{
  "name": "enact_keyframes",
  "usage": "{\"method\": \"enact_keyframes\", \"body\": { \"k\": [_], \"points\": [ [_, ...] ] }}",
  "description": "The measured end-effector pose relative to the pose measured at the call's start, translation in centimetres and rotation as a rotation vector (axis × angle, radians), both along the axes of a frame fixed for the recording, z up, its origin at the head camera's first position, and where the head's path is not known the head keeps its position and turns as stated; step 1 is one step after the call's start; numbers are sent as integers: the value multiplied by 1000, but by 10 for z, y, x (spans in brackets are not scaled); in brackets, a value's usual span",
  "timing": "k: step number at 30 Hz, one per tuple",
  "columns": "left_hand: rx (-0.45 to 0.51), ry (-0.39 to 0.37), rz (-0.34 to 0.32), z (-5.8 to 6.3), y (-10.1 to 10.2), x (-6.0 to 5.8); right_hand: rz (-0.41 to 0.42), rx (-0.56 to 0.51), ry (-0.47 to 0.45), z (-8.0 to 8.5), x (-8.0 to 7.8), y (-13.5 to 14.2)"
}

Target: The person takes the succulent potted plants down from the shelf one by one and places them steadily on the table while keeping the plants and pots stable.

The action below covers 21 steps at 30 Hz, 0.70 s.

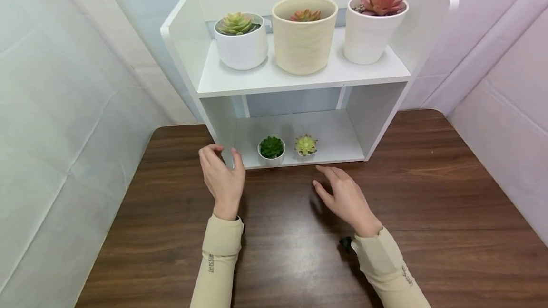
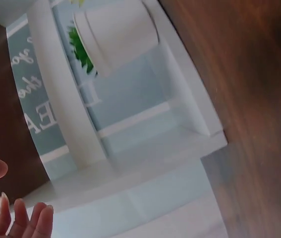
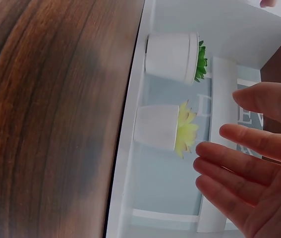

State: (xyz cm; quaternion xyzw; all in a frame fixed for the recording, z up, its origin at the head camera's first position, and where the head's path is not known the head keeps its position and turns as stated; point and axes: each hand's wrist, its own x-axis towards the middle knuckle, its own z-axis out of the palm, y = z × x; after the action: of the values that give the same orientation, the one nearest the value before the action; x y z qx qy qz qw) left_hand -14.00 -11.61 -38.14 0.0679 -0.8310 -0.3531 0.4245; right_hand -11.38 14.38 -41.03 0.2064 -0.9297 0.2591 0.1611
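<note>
In the head view my left hand (image 1: 223,179) is raised beside the shelf's lower left side, fingers loosely bent, with nothing between fingers and thumb. My right hand (image 1: 346,199) hovers in front of the lower shelf's right half, fingers spread and holding nothing. Closest to the right hand is a yellow-green succulent (image 3: 185,130) in a small white pot (image 3: 156,127). To its left sits a dark green succulent (image 1: 271,147) in a round white pot (image 2: 123,37). Both small pots stand upright near the front edge of the lower shelf (image 1: 334,129).
On the upper shelf (image 1: 261,82) stand a white pot (image 1: 242,51) with a green succulent, a larger cream pot (image 1: 303,46) and a white pot (image 1: 368,37) with a red succulent. The white unit rests on a dark wooden table (image 1: 171,232). Pale curtains hang on both sides.
</note>
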Motion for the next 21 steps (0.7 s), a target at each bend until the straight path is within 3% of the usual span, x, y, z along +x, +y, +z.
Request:
{"method": "enact_keyframes", "body": {
  "k": [9,17,21],
  "points": [
    [157,-24,-18,6,-14,-21,4,4,-14,1,1,-2],
    [301,-81,-145,8,-22,-37,3,3,-5,4,2,-2],
    [344,-95,-175,9,-26,-45,6,5,1,5,2,-3]
  ]
}}
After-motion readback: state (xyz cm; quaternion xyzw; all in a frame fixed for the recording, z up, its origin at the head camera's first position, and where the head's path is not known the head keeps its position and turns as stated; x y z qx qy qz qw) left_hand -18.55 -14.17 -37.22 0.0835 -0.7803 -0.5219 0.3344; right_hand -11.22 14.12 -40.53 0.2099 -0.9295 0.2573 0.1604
